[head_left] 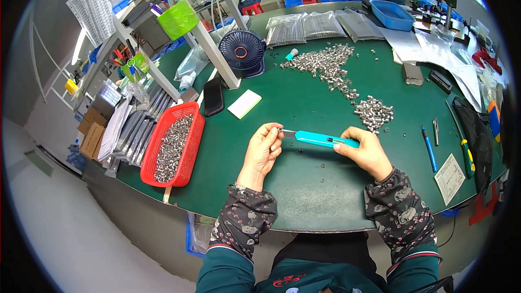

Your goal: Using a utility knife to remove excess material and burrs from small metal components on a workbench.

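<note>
Two hands share one tool above the green work table (304,103). Your right hand (366,152) is wrapped around the body of the turquoise plastic utility knife with a thin steel blade (323,139), thumb on top near the slider. Your left hand (263,149) pinches something small at the blade tip; I cannot tell what it is. The knife looks light and stiff, its smooth handle maybe a little slippery, so hold it by the plastic body only. I judge the bare blade sharp and thin. Loose small silver metal parts (373,113) lie just behind the knife.
</note>
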Tool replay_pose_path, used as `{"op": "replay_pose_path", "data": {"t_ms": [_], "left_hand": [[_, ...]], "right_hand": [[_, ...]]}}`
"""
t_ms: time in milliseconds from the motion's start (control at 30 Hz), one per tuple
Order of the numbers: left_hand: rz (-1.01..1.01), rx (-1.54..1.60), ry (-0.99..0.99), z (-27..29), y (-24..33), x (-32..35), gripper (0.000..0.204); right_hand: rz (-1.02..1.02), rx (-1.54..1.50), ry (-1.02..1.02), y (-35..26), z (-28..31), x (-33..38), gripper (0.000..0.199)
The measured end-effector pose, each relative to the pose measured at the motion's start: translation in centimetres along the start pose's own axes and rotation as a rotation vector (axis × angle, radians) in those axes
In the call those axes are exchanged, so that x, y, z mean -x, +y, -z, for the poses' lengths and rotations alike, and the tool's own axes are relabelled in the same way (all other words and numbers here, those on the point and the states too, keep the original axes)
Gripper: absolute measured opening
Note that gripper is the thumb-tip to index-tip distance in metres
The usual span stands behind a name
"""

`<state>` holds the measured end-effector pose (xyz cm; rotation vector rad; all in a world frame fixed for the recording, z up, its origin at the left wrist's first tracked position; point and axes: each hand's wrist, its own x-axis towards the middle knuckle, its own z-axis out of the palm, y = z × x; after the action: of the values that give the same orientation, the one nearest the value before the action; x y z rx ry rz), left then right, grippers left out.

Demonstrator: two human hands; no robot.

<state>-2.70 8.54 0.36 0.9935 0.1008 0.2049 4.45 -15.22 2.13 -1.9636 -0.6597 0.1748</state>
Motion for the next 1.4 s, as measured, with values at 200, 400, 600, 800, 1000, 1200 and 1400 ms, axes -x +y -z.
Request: {"op": "replay_pose_path", "data": {"t_ms": [200,400,600,800,1000,1200,1400], "left_hand": [[0.043,-0.015,-0.001,0.0,0.0,0.1,0.014],[0.055,-0.010,0.037,0.0,0.3,0.3,0.015],[0.012,0.049,0.134,-0.4,1.0,0.8,0.014],[-0.165,-0.230,0.337,2.0,6.4,2.9,0.016],[-0.374,-0.530,0.620,8.1,14.9,5.9,0.013],[-0.335,-0.412,0.829,9.5,16.2,6.7,0.030],[-0.184,-0.059,0.437,4.2,11.7,4.3,0.037]], "right_hand": [[0.021,-0.085,0.006,-0.4,0.0,0.0,0.028],[0.004,-0.273,0.063,-0.7,0.1,0.1,0.021],[0.006,-0.150,0.152,0.7,-0.2,-0.1,0.025],[0.021,-0.071,0.168,0.3,-0.1,-0.4,0.033],[0.040,-0.062,0.161,-0.2,-0.2,-0.2,0.033],[0.020,-0.066,0.161,0.3,-0.3,-0.3,0.033],[0.015,-0.046,0.144,-0.2,0.0,0.0,0.028]]}}
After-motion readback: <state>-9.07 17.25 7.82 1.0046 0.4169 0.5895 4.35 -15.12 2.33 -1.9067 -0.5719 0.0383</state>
